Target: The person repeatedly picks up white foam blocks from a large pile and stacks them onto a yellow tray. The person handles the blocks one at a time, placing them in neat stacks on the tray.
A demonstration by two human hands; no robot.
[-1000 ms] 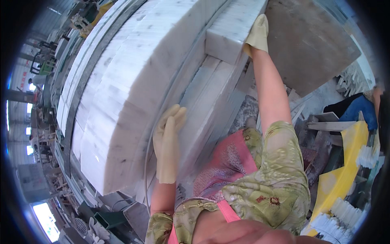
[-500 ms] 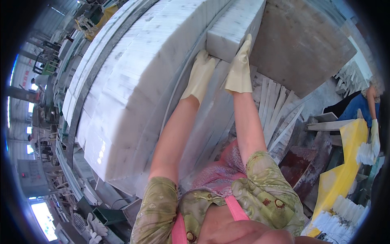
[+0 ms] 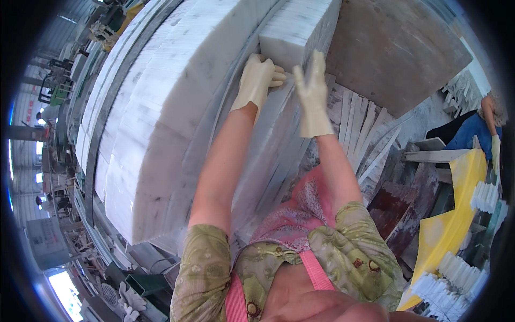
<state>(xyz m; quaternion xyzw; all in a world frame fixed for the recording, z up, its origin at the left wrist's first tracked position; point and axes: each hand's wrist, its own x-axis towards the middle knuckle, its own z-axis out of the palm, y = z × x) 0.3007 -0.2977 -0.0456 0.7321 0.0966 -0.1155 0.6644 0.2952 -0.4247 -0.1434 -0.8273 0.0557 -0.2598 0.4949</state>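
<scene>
Both of my hands wear cream rubber gloves. At the near end of a squared stack of white marble pieces [image 3: 292,38], my left hand [image 3: 258,78] is bent at the wrist. Its fingers are loosely curved and apart, pointing right, with nothing visible in them. My right hand [image 3: 312,94] is just below the stack's right near corner, thumb and fingers spread, holding nothing. Whether either glove touches the stone is hard to tell. Left of my arms stands a long row of large white marble slabs [image 3: 177,91] with grey veins, set on edge.
A brown board [image 3: 391,53] lies at the upper right. Thin stone strips [image 3: 357,115] lie below it. Yellow sheeting [image 3: 445,231] and small stacked white pieces [image 3: 453,276] are at the right, near another person's gloved hand [image 3: 495,153]. Loose gloves [image 3: 130,300] lie lower left.
Both hands have come off the stack's near end. My left hand has turned so its fingers point right; my right hand has drawn back slightly and opened its thumb. The view has shifted a little.
</scene>
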